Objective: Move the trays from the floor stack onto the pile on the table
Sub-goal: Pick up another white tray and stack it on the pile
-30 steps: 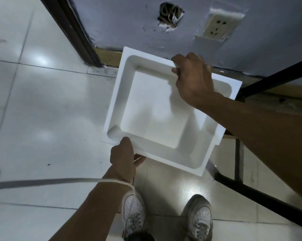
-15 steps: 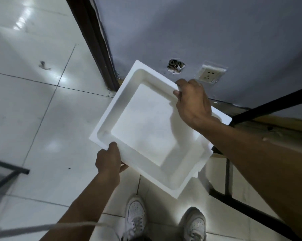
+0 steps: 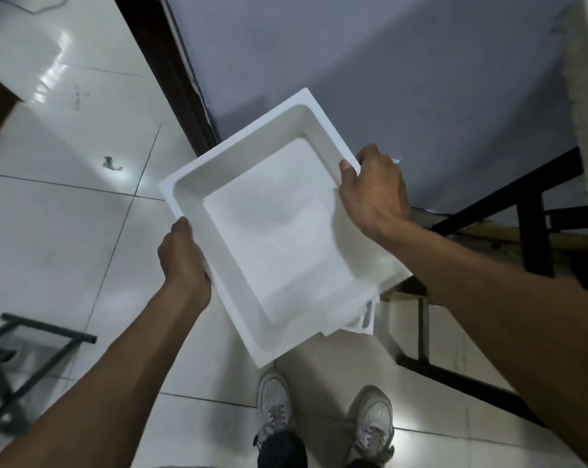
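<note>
Tray point(image 3: 286, 238) was held above the floor point(image 3: 66, 231): left hand point(image 3: 184, 251) gripped its left rim, right hand point(image 3: 373, 194) pinched the right rim. Wall point(image 3: 387, 79) lay just behind, frame point(image 3: 529, 231) rightward, open tiles leftward.

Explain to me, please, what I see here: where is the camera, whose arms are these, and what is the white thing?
There is no machine: a person works with two bare hands. The camera sits on the person's head and looks down, so the arms enter from below and you see the shoes on the tiled floor. The left hand grips the left edge of a white tray; the right hand grips its right edge. The tray is empty, open side up, held in the air. Under its lower corner a bit of another white piece shows; I cannot tell what it is. The black frame at right may be a table's leg.
</note>
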